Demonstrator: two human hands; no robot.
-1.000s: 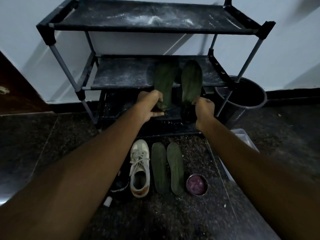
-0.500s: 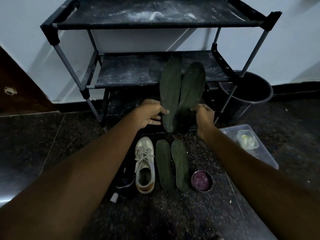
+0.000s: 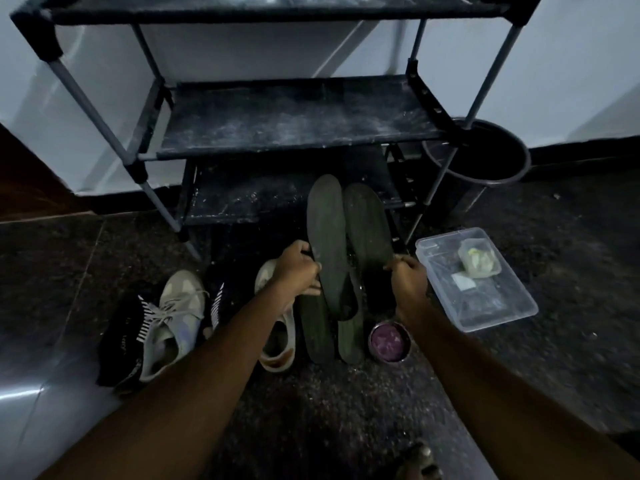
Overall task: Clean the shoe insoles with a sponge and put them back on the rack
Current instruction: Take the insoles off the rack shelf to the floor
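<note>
I hold two dark green insoles side by side in front of the black shoe rack (image 3: pixel 298 119). My left hand (image 3: pixel 298 268) grips the left insole (image 3: pixel 327 237) at its edge. My right hand (image 3: pixel 408 277) pinches the right insole (image 3: pixel 367 226) near its heel. Both insoles hang low, above the floor and clear of the shelves. Two more green insoles (image 3: pixel 317 332) lie on the floor beneath them, partly covered. A pale sponge (image 3: pixel 478 258) sits in a clear plastic tray (image 3: pixel 498 313) to the right.
A small metal bowl (image 3: pixel 389 341) with purple contents stands by the floor insoles. A white sneaker (image 3: pixel 277 344) lies under my left forearm, a grey sneaker (image 3: pixel 173 320) on dark cloth farther left. A dark bucket (image 3: pixel 485 157) stands beside the rack's right legs.
Both hands have drawn the two insoles off the middle shelf, down and toward me, to just above the floor. The view has tilted down, showing the tray and the grey sneaker.
</note>
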